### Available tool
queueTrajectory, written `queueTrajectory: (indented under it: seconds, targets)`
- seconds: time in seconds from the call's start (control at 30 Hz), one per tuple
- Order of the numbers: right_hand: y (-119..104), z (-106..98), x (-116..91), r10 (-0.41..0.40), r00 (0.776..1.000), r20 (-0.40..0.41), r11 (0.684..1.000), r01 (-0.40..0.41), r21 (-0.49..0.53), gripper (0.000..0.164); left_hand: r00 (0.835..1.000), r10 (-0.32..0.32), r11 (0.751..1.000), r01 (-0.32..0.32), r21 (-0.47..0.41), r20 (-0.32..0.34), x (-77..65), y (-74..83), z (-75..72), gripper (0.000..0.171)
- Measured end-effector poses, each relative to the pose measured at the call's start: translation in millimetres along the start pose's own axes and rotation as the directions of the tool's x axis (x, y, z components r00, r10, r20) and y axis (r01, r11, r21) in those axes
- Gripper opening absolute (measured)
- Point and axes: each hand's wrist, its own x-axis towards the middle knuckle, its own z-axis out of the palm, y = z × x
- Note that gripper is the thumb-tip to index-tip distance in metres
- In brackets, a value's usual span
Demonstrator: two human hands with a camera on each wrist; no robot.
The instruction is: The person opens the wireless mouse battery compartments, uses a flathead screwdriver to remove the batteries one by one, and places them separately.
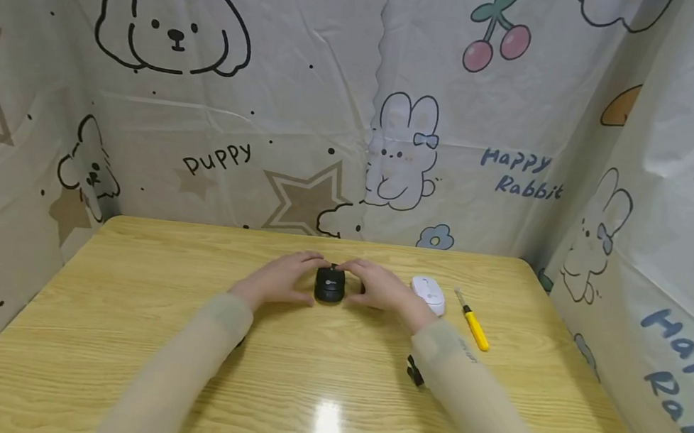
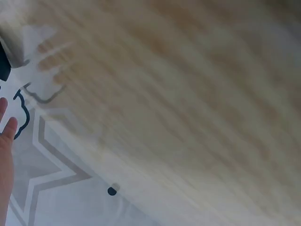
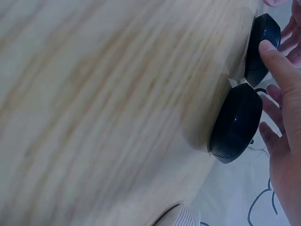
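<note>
A black computer mouse (image 1: 330, 285) sits on the table between both hands. My left hand (image 1: 285, 279) is at its left side, fingers bent loosely and spread from the thumb. My right hand (image 1: 382, 290) is at its right, with fingertips near the mouse's far end. In the right wrist view, the right thumb (image 3: 275, 59) overlaps that mouse; contact is unclear. A second black mouse (image 3: 236, 123) lies beside the right fingers, mostly hidden by the hand in the head view. Only part of the left hand (image 2: 5, 165) shows at the left wrist view's edge.
A white mouse (image 1: 428, 295) lies right of the right hand. Farther right is a screwdriver with a yellow handle (image 1: 477, 331). The wooden table (image 1: 115, 333) ends at printed cloth (image 1: 306, 119) behind and along the sides.
</note>
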Motion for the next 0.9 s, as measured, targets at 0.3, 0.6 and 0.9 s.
queueTrajectory:
  seconds: [0.3,0.6,0.9]
  targets:
    - [-1,9,5,-0.010,1.000,0.015,1.000,0.010,-0.004,0.055,0.995,-0.075,0.993,0.080,-0.089,0.064,6.8,1.3,9.3,0.068]
    - [3,12,10,-0.019,0.999,-0.036,0.999,0.020,0.034,0.049,0.993,-0.101,0.981,0.110,-0.157,0.063,9.9,-0.3,7.7,0.057]
    - [1,16,9,-0.050,0.994,-0.096,0.994,0.059,0.090,0.049,0.995,-0.088,0.969,0.098,-0.227,0.054,7.7,-1.8,5.6,0.054]
